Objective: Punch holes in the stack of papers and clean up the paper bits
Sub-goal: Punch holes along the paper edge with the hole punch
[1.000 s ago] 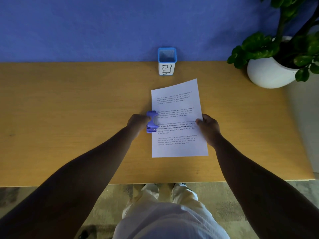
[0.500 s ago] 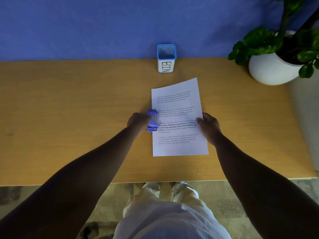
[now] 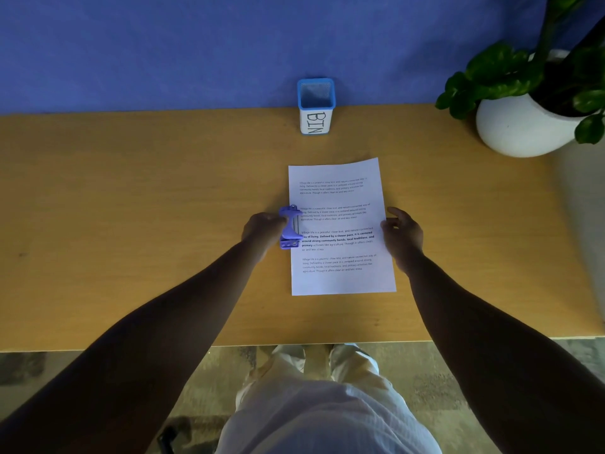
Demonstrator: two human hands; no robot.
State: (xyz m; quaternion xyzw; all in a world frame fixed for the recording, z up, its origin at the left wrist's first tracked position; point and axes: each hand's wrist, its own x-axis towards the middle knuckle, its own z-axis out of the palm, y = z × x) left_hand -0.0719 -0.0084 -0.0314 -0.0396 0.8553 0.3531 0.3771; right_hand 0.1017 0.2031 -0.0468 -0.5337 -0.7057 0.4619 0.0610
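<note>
Change since the earlier frames: the right hand (image 3: 402, 235), previously laid on the right edge of the stack of papers (image 3: 340, 226), now has its fingers lifted and spread, with only the lower fingers at or just off the paper edge; contact cannot be confirmed. The left hand (image 3: 263, 228) and the hole punch (image 3: 290, 227) hold the same station against the stack's left edge. Judged meaning: the steadying hold is being relaxed, so either the press is finished or the sheets are about to be re-squared; no holes or paper bits are visible, so punching cannot be logged as done. Grip, left: closed around the punch from its outer side, thumb and fingers largely hidden behind the body. Grip, right: open, holding nothing. Item, stack of papers: white sheets with four blocks of printed text, one partly bold, lying flat on the tabletop (image 3: 131, 198), slightly rotated, top edge tilted up to the right; sheet count not discernible. Item, punch: purple, two-hole pattern, astride the stack's left margin at mid-height, metal strip showing along its paper side. Item, bin (image 3: 316, 108): blue-rimmed, labelled BIN, beyond the stack's far edge, well apart, against the blue wall. Item, potted plant (image 3: 527, 122): white pot, far right of the stack.
</note>
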